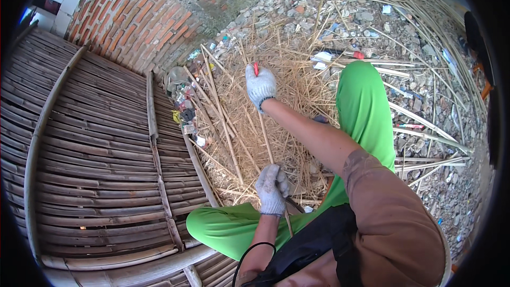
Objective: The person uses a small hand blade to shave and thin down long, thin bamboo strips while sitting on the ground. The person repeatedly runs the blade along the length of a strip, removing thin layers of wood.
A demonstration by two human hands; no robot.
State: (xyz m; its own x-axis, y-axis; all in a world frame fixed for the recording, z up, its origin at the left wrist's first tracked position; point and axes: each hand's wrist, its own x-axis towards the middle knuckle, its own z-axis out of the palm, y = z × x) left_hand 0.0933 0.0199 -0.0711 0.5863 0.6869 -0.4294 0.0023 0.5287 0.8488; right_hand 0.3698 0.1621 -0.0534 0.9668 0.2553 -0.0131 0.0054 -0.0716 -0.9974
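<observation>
My left hand [272, 187], in a whitish knitted work glove with dirty fingertips, is closed around a long thin bamboo strip [266, 138]. The strip runs from beside my lap, through that hand, and up toward my right hand. Stretched farther out, my right hand [260, 86] wears a similar glove and is closed near the strip's far end. A small red piece [256, 69] sticks out of its fist; the rest is hidden in the grip, so its kind cannot be made out. Loose bamboo shavings [297, 79] lie under and around both hands.
A slatted bamboo platform [106, 180] fills the left side. Behind stands a brick wall [138, 21]. Several bamboo sticks [218, 106] lie left of my hands. Split strips [425, 133] and rubble [451, 180] spread to the right. My green-trousered knees [364, 106] flank the work.
</observation>
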